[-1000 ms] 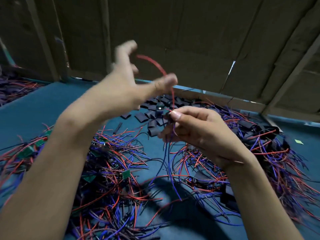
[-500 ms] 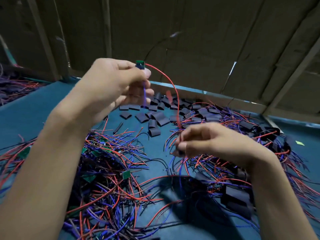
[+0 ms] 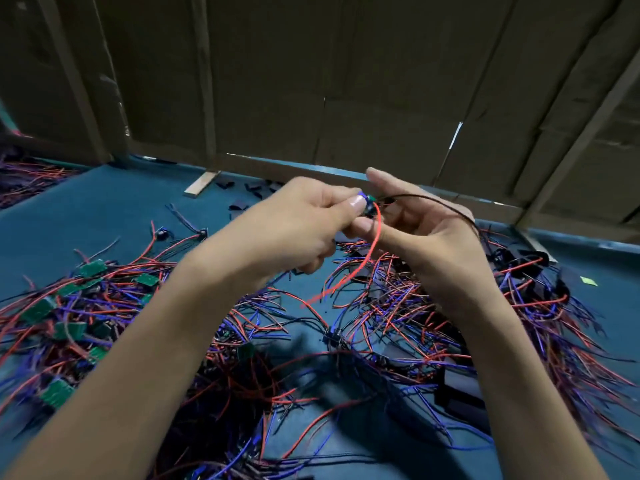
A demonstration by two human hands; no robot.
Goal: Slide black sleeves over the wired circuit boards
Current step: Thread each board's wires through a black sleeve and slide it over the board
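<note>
- Head view: left hand (image 3: 294,223) pinches a small green circuit board (image 3: 370,199) at its fingertips; a red wire (image 3: 367,258) hangs below that grip.
- Right hand (image 3: 426,230) sits just right of the board, fingers loosely extended; a dark wire (image 3: 433,200) crosses them. Whether it grips a sleeve, I cannot tell.
- Left of the hands lie bare green boards (image 3: 93,268); beyond them, loose black sleeves (image 3: 239,206) on the table (image 3: 104,209); to the right, sleeved pieces (image 3: 519,258).
- Judged: partway through, many boards left.
</note>
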